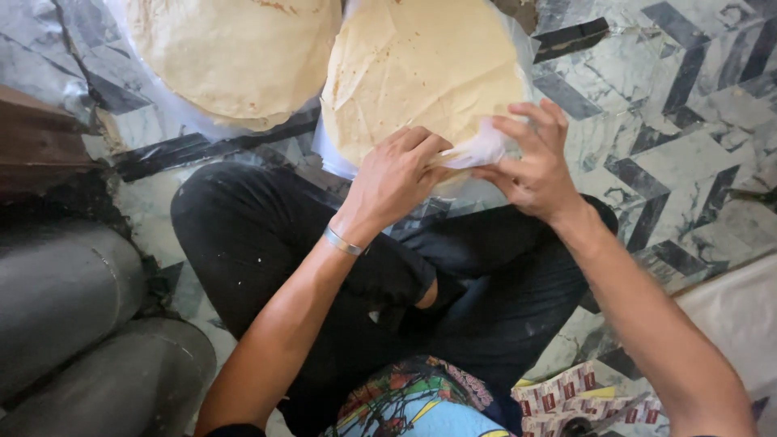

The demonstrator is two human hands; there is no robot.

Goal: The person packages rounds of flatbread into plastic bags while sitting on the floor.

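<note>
Marble floor point(688, 105) with dark zigzag inlay; grey metal cylinders point(73, 324) at left.

Both bare forearms reach forward and converge — the left hand point(396, 174) lies palm down, fingers curled and pinching. The right hand point(530, 162) faces it, fingers spread and bent, thumb tucked inward.

Clear bag and printed wrappers

A clear plastic bag point(484, 148) lies over the near edge of the right-hand flatbread stack, pinched by both hands. Red, white and yellow printed wrappers point(571, 396) lie at the bottom edge on the floor.
</note>
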